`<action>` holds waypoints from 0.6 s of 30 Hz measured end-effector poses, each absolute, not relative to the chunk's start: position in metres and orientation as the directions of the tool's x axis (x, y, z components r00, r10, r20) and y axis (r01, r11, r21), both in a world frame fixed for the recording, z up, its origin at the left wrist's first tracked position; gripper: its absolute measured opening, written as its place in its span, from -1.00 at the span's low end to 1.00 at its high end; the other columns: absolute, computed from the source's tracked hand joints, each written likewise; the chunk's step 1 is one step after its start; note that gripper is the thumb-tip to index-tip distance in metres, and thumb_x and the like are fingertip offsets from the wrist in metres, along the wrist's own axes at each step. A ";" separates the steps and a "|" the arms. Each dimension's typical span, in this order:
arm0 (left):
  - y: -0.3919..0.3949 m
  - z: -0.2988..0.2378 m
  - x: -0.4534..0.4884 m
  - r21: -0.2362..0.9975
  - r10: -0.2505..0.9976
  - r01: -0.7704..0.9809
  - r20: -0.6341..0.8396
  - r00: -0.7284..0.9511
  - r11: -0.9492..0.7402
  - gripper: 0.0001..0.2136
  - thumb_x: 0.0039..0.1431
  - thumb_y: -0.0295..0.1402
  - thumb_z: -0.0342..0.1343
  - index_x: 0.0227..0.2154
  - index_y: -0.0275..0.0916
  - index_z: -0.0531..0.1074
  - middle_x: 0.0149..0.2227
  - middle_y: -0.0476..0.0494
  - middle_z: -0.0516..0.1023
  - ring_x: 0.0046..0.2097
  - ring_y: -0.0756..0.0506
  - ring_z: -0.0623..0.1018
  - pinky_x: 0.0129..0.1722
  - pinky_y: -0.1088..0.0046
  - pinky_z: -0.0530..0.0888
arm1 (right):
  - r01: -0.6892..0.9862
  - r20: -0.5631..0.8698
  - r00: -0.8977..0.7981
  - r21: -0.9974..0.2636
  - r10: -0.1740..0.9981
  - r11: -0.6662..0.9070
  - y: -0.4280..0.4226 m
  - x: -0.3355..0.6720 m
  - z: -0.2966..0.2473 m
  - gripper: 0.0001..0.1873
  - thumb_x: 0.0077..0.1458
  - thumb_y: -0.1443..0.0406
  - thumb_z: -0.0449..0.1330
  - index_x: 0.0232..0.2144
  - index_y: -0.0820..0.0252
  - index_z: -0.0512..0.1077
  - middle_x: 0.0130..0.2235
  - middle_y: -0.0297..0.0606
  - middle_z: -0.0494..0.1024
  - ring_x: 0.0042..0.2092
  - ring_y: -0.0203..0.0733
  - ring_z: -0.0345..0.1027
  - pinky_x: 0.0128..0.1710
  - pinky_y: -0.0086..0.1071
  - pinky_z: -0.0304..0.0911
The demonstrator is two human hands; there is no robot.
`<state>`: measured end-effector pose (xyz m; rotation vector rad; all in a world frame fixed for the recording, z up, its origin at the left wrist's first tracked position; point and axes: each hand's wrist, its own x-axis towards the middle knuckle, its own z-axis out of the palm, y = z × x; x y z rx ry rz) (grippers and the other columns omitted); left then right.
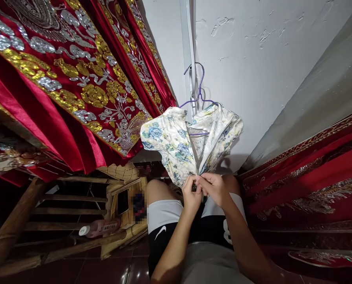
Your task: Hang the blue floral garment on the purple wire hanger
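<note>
Pinching floral garment (swoosh on shorts)

The shirt is glossy white cloth printed with blue and yellow flowers. It hangs on a thin purple wire hanger, collar up and front open, with both front edges drawn together and pinched at the bottom

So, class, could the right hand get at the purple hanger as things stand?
Probably yes: nothing blocks the way from the right hand up to the purple hanger, though it now pinches the floral garment.
</note>
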<state>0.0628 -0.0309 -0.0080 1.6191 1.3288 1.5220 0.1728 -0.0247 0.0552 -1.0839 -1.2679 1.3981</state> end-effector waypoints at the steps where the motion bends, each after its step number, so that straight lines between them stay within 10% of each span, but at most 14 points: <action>1: -0.028 -0.007 0.061 0.887 0.906 0.286 0.407 -0.117 -0.361 -0.84 0.29 -0.35 0.02 -0.42 -0.18 0.38 -0.41 -0.06 0.44 -0.32 -0.10 0.45 -0.26 0.40 0.37 | -0.059 -0.005 -0.165 -0.998 0.986 -0.015 -0.021 0.174 0.061 -0.56 0.15 -0.04 0.24 -0.52 0.20 0.49 -0.61 -0.29 0.53 -0.64 -0.35 0.17 -0.60 -0.43 0.11; 18: 0.026 0.037 0.017 0.775 0.860 0.386 0.496 0.117 -0.500 -0.86 0.30 -0.30 0.11 -0.30 -0.21 0.53 -0.31 -0.14 0.55 -0.23 -0.13 0.51 -0.18 0.37 0.40 | -0.241 0.288 -0.004 -0.929 0.957 0.279 0.087 0.169 0.194 -0.70 0.21 0.13 0.25 -0.44 0.21 0.40 -0.58 -0.40 0.41 -0.63 -0.48 0.16 -0.69 -0.58 0.06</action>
